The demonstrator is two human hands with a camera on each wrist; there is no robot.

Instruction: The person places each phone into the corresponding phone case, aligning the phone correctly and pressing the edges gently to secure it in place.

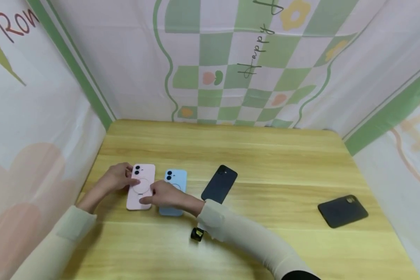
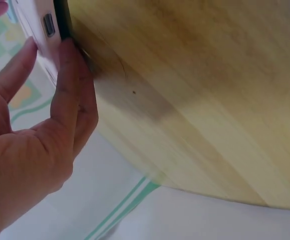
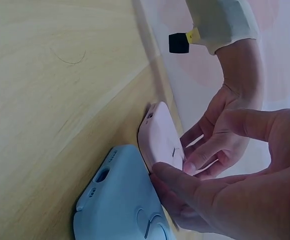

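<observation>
A pink phone case (image 1: pixel 134 201) with a ring outline on its back lies at the left of the table. My left hand (image 1: pixel 116 179) grips its left edge, thumb on the back and fingers along the side. From the right, my right hand (image 1: pixel 165 194) pinches the opposite edge, its thumb over the lower part of the back. Beneath that hand lies a light blue phone case (image 1: pixel 171 211), partly hidden by it. In the right wrist view the blue case (image 3: pixel 117 195) sits close beside the pink case (image 3: pixel 159 135), port cutouts showing on both.
A black phone case (image 1: pixel 219 183) lies slanted near the middle of the wooden table (image 1: pixel 266 155). Another black case (image 1: pixel 343 212) rests at the far right. Printed cloth (image 1: pixel 126 62) hangs at the back and both sides.
</observation>
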